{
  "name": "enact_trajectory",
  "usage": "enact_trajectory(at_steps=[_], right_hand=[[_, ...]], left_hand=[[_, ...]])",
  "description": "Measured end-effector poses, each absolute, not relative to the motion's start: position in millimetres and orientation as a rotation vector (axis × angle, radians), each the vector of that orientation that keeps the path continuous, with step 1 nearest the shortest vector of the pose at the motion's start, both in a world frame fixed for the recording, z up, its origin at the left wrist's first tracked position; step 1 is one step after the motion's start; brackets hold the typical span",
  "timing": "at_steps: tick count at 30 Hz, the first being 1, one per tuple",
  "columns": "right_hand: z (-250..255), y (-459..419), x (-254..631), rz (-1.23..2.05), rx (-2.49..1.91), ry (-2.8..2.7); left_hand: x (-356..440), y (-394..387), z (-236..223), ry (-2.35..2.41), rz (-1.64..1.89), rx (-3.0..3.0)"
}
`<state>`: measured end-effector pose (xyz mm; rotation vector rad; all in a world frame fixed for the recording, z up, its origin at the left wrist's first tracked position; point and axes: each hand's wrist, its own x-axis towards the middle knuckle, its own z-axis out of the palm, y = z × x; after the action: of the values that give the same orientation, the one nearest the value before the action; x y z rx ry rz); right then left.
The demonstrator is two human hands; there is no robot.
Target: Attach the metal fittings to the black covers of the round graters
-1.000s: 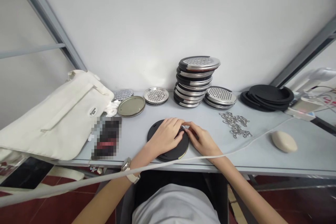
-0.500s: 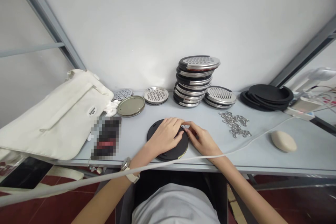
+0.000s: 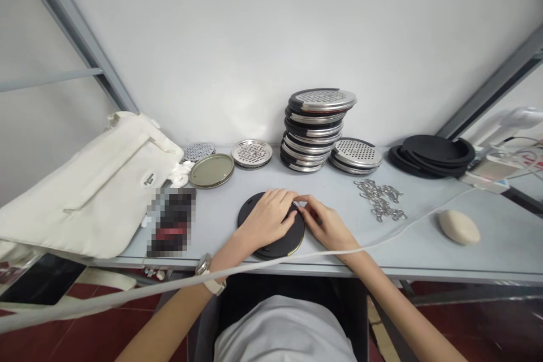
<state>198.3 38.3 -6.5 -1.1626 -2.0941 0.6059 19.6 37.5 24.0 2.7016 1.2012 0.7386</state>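
Observation:
A round black grater case (image 3: 280, 246) lies on the table in front of me, a thin yellowish edge showing at its lower right. My left hand (image 3: 269, 218) lies across its top, fingers together and pressed on it, thumb toward the right rim. At that rim, my right hand (image 3: 320, 220) pinches a small metal clip (image 3: 296, 203); most of it is hidden by the fingertips. Several similar loose metal clips (image 3: 379, 201) lie in a pile to the right.
Behind stands a tall stack of round graters (image 3: 314, 133), with a shorter stack (image 3: 356, 155) beside it. Black cases (image 3: 432, 155) are at the right. Left are a perforated disc (image 3: 251, 154), an olive lid (image 3: 211, 171) and a white bag (image 3: 102, 192). A white cable (image 3: 263, 263) crosses in front.
Both hands stay at the black grater case with almost no visible movement. The right fingertips shift only slightly around the small metal clip at the rim.

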Motion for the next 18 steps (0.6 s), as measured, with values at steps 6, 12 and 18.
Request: enact_trajectory(at_steps=[6, 12, 18], right_hand=[[-5.8, 38.2, 197.9, 0.605, -1.174, -2.099], [-5.7, 38.2, 198.5, 0.607, -1.175, -2.095], [-5.6, 37.4, 198.0, 0.630, -1.170, -2.082]], left_hand=[[19.3, 37.5, 23.6, 1.192, 0.747, 2.702], [19.1, 37.6, 23.4, 1.189, 0.745, 2.706], [19.5, 37.7, 23.2, 1.197, 0.741, 2.708]])
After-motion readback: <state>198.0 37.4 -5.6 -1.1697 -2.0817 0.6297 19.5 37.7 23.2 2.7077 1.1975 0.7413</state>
